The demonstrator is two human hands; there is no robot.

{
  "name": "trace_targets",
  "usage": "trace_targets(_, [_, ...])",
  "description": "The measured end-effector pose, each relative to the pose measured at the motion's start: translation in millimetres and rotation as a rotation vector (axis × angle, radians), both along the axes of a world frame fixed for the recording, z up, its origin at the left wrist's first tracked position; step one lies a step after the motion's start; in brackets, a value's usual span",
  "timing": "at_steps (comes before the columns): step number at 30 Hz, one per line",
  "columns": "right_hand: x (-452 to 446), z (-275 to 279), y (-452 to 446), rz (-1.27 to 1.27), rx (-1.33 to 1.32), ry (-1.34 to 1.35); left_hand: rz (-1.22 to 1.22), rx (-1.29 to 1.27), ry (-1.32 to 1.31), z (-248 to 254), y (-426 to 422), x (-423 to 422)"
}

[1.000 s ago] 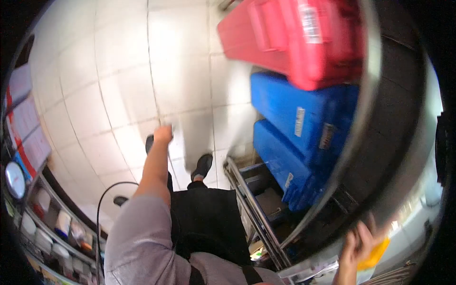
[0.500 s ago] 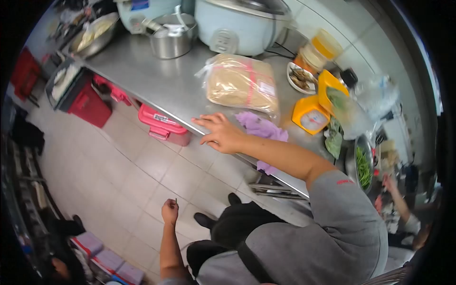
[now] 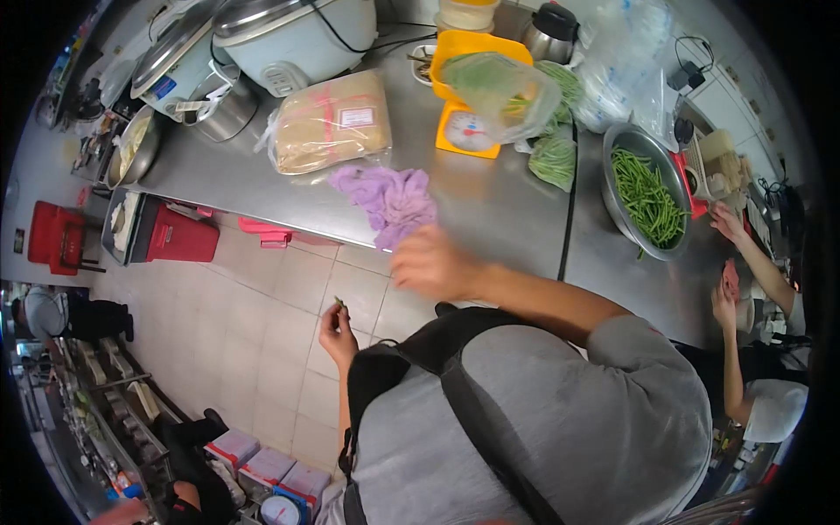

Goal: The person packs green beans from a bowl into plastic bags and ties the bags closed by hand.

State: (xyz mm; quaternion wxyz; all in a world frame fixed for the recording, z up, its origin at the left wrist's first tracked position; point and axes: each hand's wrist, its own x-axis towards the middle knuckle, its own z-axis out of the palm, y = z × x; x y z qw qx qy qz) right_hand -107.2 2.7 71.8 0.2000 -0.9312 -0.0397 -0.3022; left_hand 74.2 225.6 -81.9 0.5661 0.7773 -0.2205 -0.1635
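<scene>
My left hand (image 3: 335,329), low over the tiled floor in front of the counter, pinches a small green piece (image 3: 340,303) that looks like a bit of bean. Near the counter's front edge is my right hand (image 3: 433,262), smeared by motion, its finger shape unclear. Just beyond it lies a crumpled purple cloth (image 3: 392,203). A plastic-wrapped brown package (image 3: 328,122) sits behind the cloth. To the right, a yellow scale (image 3: 468,131) carries a yellow tray with a plastic bag. Green beans (image 3: 647,197) fill a metal bowl (image 3: 613,206) farther right.
Rice cookers (image 3: 297,44) and a metal pot (image 3: 226,114) stand at the counter's back left. Red bins (image 3: 182,234) are below the counter's left end. At right a co-worker's hands (image 3: 724,302) show; other people (image 3: 74,315) are at left. Lidded boxes (image 3: 262,464) sit at bottom.
The view has swung from the floor and cases to the counter, bringing the bean bowl into fuller view. My right hand has left its spread pose on the counter edge.
</scene>
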Motion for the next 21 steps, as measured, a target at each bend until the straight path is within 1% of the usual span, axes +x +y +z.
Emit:
trace_targets(1, [-31, 8, -20, -0.1, 0.093, -0.124, -0.012, 0.036, -0.132, 17, -12, 2])
trace_targets(2, [-61, 35, -34, -0.268, 0.119, -0.118, -0.022, 0.074, -0.26, 38, -23, 5])
trace_targets(4, [-105, 71, -63, -0.594, -0.02, -0.235, -0.042, -0.035, -0.425, 107, -60, -3])
trace_targets(6, [-117, 112, -71, -0.731, -0.045, -0.296, -0.092, -0.213, -0.586, 182, -101, -25])
trace_targets(8, [-110, 126, -86, -0.742, -0.114, -0.282, -0.213, -0.535, -0.843, 236, -140, -54])
trace_targets(9, [-107, 129, -95, -0.746, -0.148, -0.275, -0.353, -0.639, -1.027, 268, -154, -72])
trace_targets(10, [-106, 124, -104, -0.732, -0.023, -0.259, -0.495, -0.739, -1.211, 295, -168, -90])
trace_targets(12, [-101, 109, -122, -0.692, 0.225, -0.222, -0.681, -0.867, -1.362, 317, -198, -119])
trace_targets(14, [-101, 113, -133, -0.659, 0.231, -0.326, -0.604, -0.713, -1.616, 292, -259, -114])
trace_targets(15, [-103, 117, -135, -0.646, 0.236, -0.376, -0.586, -0.64, -1.581, 289, -278, -109])
trace_targets(17, [-113, 130, -129, -0.627, 0.254, -0.336, -0.537, -0.506, -1.508, 287, -303, -105])
trace_targets(21, [-123, 136, -133, -0.569, 0.234, -0.288, -0.422, -0.561, -1.409, 310, -265, -108])
